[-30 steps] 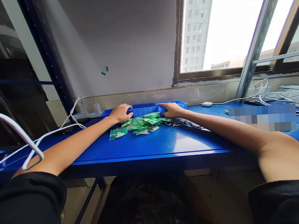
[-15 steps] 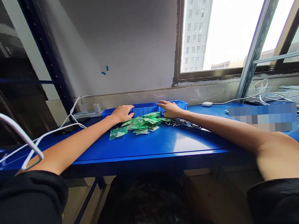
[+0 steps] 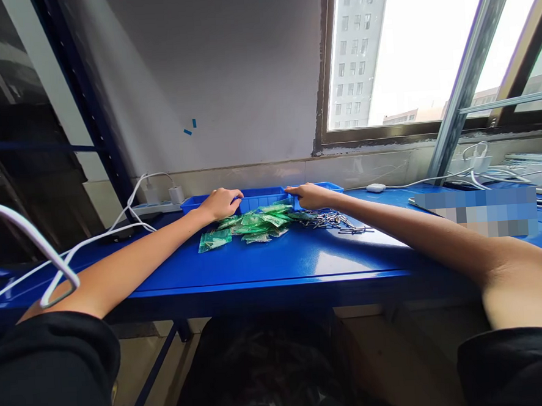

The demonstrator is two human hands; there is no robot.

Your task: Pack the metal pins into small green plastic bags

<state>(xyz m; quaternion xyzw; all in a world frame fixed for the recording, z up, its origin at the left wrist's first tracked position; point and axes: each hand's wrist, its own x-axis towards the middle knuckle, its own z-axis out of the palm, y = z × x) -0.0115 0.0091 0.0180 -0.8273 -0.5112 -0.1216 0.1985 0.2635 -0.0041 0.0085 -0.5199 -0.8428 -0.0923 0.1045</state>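
At the back of the blue table, blue plastic bins (image 3: 264, 198) stand side by side along the wall. My left hand (image 3: 224, 203) is closed, its fingertips curled on the bin rim where the left and middle bins meet. Closed too, my right hand (image 3: 311, 197) has its fingers on the rim between the middle and right bins. In front of the bins, between my hands, lies a heap of small green clear plastic packets (image 3: 258, 223). Just right of the packets, below my right forearm, is a loose pile of thin metal pieces like screws (image 3: 329, 219). Both thumbs are partly hidden.
White cables (image 3: 89, 240) loop over the table's left side, near a power strip with plugs (image 3: 176, 194). A white adapter (image 3: 375, 188) with its cord lies back right. A metal post (image 3: 463, 87) rises at the right, near more cables and a blurred-out patch.
My fingers have closed from a spread pose onto the bin rims. The outer bins have shifted slightly outward. My right forearm has lifted a little, showing more of the metal pieces.
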